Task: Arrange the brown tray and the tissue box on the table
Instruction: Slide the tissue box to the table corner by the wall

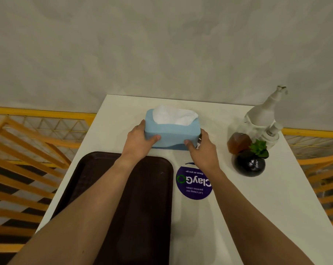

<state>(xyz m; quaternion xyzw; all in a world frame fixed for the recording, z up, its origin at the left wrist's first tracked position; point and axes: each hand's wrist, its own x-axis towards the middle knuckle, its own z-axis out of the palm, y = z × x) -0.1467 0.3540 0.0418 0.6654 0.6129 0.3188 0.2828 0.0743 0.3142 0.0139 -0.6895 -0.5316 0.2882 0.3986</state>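
With the brown tray (148, 197) already flat on the near left of the worktop (257, 217), about halfway. Left hand (138, 142) and right hand (202, 150) each in closed grip on tissue box (171, 134), far centre; final placement pending.

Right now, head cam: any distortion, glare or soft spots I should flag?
Head view: wide-angle bend splays the table edges outward; soft throughout, so the sticker small print barely reads; lighting dim and flat; faint sheen on the black pot, no harsh glare; tissue nearly blown white; both hands, left and right, on the tissue box are sharp enough.
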